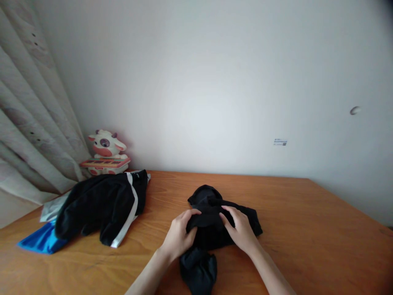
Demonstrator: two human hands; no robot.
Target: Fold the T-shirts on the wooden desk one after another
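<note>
A black garment [211, 239] lies crumpled on the wooden table in front of me; its exact kind I cannot make out. My left hand [181, 231] grips a folded edge at its left side, thumb below and fingers above. On the other side of the same fold, my right hand [241, 229] holds the cloth with its thumb and fingers. Part of the garment spreads behind and to the right of my hands. A bunched piece of black cloth hangs toward me between my forearms.
Left on the wooden table [291, 237] lies a black garment with a white stripe [95, 205], over blue cloth [46, 239]. A toy cow with a keyboard [106, 153] stands behind it, by the curtain [33, 110]. A white wall [208, 82] borders the table's back edge.
</note>
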